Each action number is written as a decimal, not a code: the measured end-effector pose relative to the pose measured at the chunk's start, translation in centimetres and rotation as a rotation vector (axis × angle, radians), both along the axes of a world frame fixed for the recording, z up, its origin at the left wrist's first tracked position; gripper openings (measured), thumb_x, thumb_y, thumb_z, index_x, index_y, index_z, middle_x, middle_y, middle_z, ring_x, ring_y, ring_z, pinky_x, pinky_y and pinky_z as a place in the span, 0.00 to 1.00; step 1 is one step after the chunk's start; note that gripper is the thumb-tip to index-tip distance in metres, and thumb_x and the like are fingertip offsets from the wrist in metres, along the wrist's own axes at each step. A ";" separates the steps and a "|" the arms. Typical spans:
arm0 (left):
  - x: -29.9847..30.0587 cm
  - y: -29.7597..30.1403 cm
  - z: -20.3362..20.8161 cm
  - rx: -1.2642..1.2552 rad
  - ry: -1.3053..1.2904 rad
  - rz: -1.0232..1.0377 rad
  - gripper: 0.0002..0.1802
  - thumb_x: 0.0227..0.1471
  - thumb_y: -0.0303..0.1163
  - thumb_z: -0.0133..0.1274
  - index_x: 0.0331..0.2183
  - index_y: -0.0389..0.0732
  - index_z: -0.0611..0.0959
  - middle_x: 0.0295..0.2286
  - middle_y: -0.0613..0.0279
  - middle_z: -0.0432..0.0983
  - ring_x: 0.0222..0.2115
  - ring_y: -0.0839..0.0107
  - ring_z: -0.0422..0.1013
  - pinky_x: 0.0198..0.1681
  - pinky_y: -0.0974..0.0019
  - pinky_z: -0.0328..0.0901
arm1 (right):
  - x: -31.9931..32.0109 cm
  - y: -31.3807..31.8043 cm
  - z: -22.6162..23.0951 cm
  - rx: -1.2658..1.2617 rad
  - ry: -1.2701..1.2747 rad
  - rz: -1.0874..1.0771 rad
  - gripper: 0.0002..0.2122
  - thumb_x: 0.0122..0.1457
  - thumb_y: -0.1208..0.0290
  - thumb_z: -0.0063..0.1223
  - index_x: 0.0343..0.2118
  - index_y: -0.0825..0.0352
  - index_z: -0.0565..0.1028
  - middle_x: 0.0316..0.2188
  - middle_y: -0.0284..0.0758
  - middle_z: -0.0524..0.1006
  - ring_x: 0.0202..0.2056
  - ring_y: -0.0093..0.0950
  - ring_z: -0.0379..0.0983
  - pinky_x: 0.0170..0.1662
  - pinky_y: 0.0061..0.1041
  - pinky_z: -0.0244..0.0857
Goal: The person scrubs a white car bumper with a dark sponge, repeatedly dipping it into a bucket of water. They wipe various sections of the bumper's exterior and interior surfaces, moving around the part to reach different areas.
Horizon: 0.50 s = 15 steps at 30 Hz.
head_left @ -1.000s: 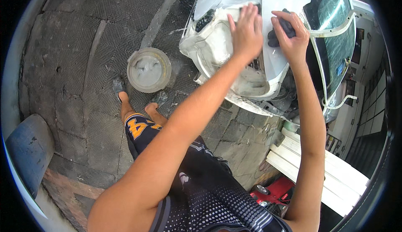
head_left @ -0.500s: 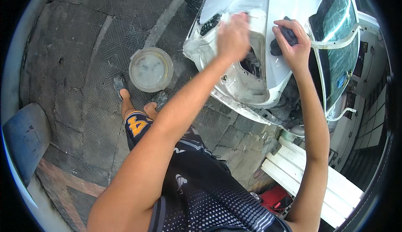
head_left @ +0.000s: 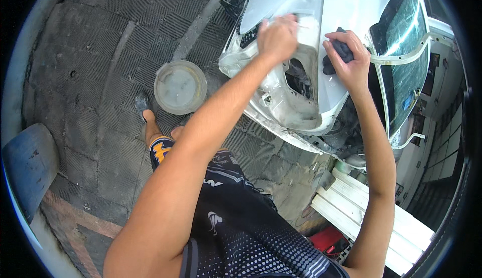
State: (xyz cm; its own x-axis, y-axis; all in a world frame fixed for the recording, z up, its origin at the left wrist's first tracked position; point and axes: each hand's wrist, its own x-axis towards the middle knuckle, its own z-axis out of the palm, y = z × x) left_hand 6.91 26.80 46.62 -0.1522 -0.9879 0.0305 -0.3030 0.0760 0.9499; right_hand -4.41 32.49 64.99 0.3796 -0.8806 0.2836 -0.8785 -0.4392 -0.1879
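My right hand point(head_left: 351, 59) is curled around a dark grey, wet-looking cloth point(head_left: 342, 52), pressing it on the smooth white panel of a car body point(head_left: 334, 84). To its left, my left hand point(head_left: 277, 38) rests on the white corner of the car, above a lamp-shaped opening point(head_left: 299, 77). The fingers of that hand are bent and slightly blurred; a small dark edge shows by the fingertips, but what they grip cannot be made out. Whitish wet smears cover the bodywork around the opening.
A translucent bucket point(head_left: 181, 88) with cloudy water stands on the dark patterned floor, left of the car. Curved white metal hinge arms point(head_left: 409, 57) stick out beside the car's glass. White slats point(head_left: 371, 212) and a red object point(head_left: 329, 241) lie at lower right; a blue barrel point(head_left: 31, 170) is at far left.
My right hand and the cloth have slid slightly down the panel. My left hand has shifted a little to the left on the car's corner.
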 end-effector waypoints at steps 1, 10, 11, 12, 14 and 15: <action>0.3 0.0 0.1 -0.001 -0.049 0.005 0.30 0.70 0.45 0.34 0.57 0.34 0.79 0.60 0.49 0.72 0.63 0.52 0.65 0.69 0.51 0.55 | 0.0 0.1 0.0 0.013 -0.005 -0.009 0.07 0.54 0.74 0.67 0.36 0.65 0.82 0.28 0.35 0.79 0.31 0.31 0.78 0.38 0.27 0.71; 0.3 0.4 0.6 0.047 -0.130 -0.011 0.27 0.69 0.41 0.38 0.56 0.34 0.80 0.59 0.46 0.73 0.61 0.57 0.69 0.61 0.50 0.62 | 0.3 0.0 0.0 0.003 0.038 0.000 0.07 0.54 0.74 0.66 0.35 0.66 0.82 0.27 0.35 0.78 0.31 0.31 0.77 0.38 0.27 0.70; -0.3 1.7 0.7 -0.030 -0.081 0.037 0.26 0.69 0.41 0.38 0.56 0.35 0.80 0.59 0.46 0.73 0.61 0.57 0.69 0.61 0.50 0.61 | 0.2 0.0 0.0 0.009 0.043 -0.001 0.06 0.54 0.74 0.66 0.35 0.66 0.82 0.27 0.35 0.78 0.31 0.31 0.77 0.38 0.27 0.70; -1.0 2.9 0.2 -0.116 -0.038 0.099 0.26 0.69 0.41 0.38 0.56 0.35 0.80 0.58 0.47 0.74 0.60 0.57 0.70 0.61 0.50 0.61 | 0.5 -0.8 0.0 0.008 0.021 0.008 0.07 0.54 0.74 0.66 0.35 0.66 0.82 0.28 0.35 0.78 0.31 0.31 0.77 0.38 0.27 0.70; -0.7 2.9 -1.1 -0.184 0.080 0.121 0.25 0.68 0.39 0.38 0.53 0.35 0.81 0.57 0.47 0.75 0.61 0.60 0.68 0.59 0.50 0.60 | 0.4 -0.4 -0.2 0.027 -0.011 -0.013 0.07 0.54 0.74 0.67 0.35 0.66 0.82 0.28 0.35 0.78 0.30 0.31 0.77 0.37 0.27 0.70; -0.4 2.0 -0.9 -0.069 0.083 0.076 0.25 0.68 0.39 0.39 0.54 0.35 0.81 0.57 0.46 0.74 0.61 0.58 0.68 0.60 0.51 0.59 | 0.4 0.1 0.2 0.048 0.022 -0.047 0.07 0.54 0.74 0.67 0.36 0.67 0.81 0.28 0.35 0.78 0.30 0.31 0.77 0.37 0.27 0.70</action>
State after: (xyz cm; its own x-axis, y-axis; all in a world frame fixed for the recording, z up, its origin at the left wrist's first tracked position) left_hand 6.53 28.79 45.70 -0.0712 -0.9916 0.1079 -0.2305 0.1216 0.9654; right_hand -4.01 32.58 65.15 0.3428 -0.9100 0.2330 -0.9023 -0.3880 -0.1878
